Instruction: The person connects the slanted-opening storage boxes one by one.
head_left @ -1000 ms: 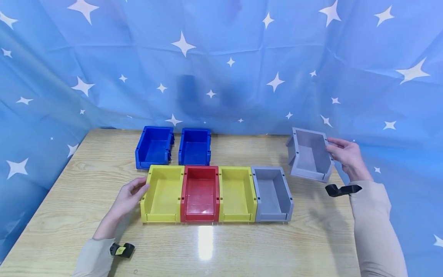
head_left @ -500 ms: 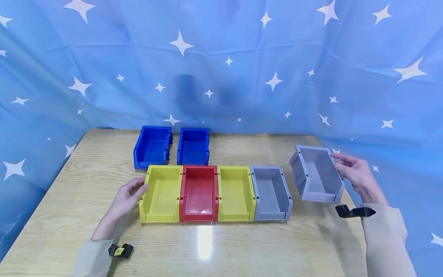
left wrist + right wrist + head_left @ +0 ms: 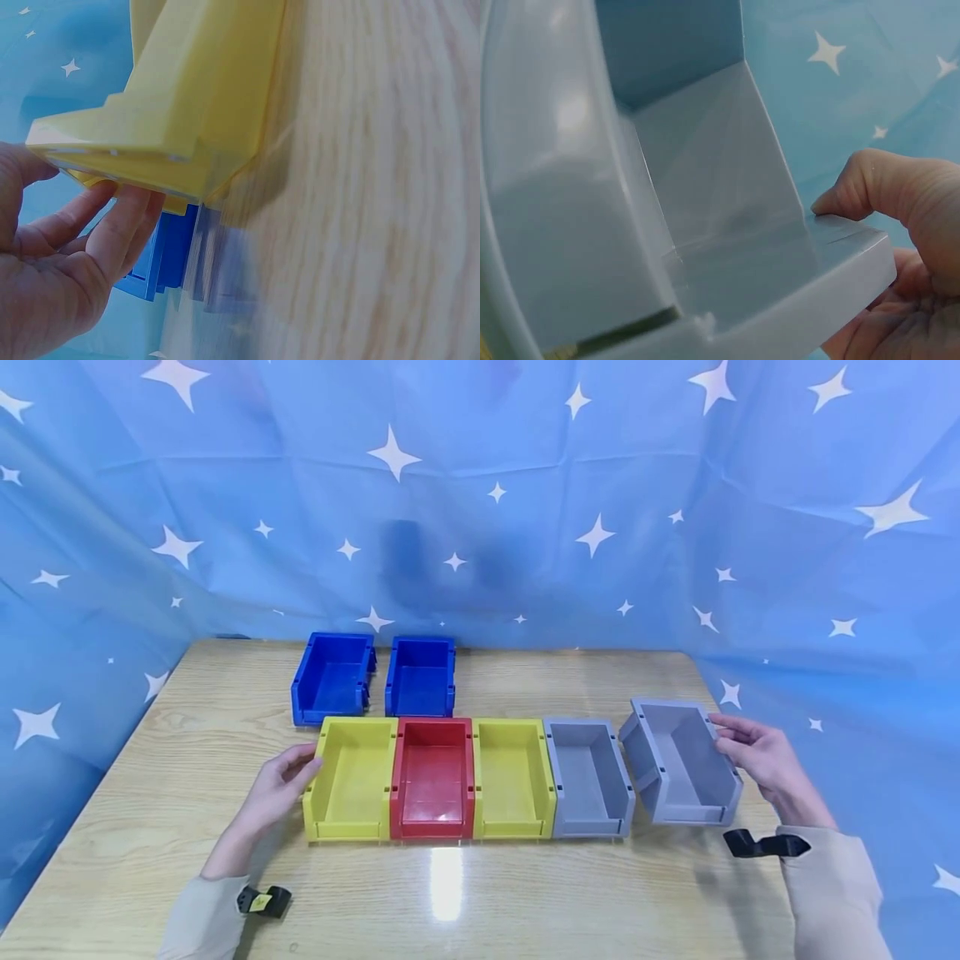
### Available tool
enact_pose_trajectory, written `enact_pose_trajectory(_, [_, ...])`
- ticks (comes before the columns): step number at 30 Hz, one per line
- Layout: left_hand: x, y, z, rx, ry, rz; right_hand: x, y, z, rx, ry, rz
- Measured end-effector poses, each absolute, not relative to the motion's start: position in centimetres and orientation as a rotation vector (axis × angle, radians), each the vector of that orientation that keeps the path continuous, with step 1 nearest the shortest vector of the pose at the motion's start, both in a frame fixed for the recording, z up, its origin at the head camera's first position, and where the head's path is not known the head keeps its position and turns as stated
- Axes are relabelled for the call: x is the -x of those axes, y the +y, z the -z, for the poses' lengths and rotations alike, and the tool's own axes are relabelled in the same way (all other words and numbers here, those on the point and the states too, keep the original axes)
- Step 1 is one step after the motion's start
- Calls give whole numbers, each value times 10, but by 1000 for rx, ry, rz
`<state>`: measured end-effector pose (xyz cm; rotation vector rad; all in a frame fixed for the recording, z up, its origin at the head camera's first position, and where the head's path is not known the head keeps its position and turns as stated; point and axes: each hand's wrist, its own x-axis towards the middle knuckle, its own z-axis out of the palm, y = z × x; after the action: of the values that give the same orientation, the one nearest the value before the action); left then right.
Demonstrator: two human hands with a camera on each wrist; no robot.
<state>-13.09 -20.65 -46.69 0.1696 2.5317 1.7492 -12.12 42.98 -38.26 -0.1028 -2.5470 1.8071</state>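
Observation:
Four storage bins stand side by side in a row: a left yellow bin (image 3: 356, 781), a red bin (image 3: 433, 777), a second yellow bin (image 3: 512, 777) and a grey bin (image 3: 587, 781). My left hand (image 3: 279, 783) holds the outer side of the left yellow bin, thumb at the rim, fingers under its lip in the left wrist view. To the right of the row, my right hand (image 3: 761, 762) grips a second grey bin (image 3: 684, 768) by its right side wall. That bin tilts slightly and its left side is close to the row's grey bin.
Behind the row, two blue bins, one at left (image 3: 333, 681) and another (image 3: 422, 681), stand near the table's back edge. A blue curtain (image 3: 525, 485) with white stars hangs behind the wooden table (image 3: 360, 902). The table's right edge runs beneath my right arm.
My right hand has brought the second grey bin toward me, first to the right, then left toward the row. My left hand and the other bins stay in place.

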Motion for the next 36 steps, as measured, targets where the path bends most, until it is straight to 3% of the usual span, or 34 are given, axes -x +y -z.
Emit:
enact_pose_trajectory(28, [131,-206,465,-156,2534,-1742,118,427,397,118,-2648,-1589])
enact_pose_trajectory(32, [131,-205,466,-169,2544,-1723,118,411,394,-12,-2600,-1160])
enact_pose_trajectory(36, [131,-206,467,-168,2553,-1715,119,388,389,-363,-2543,-855])
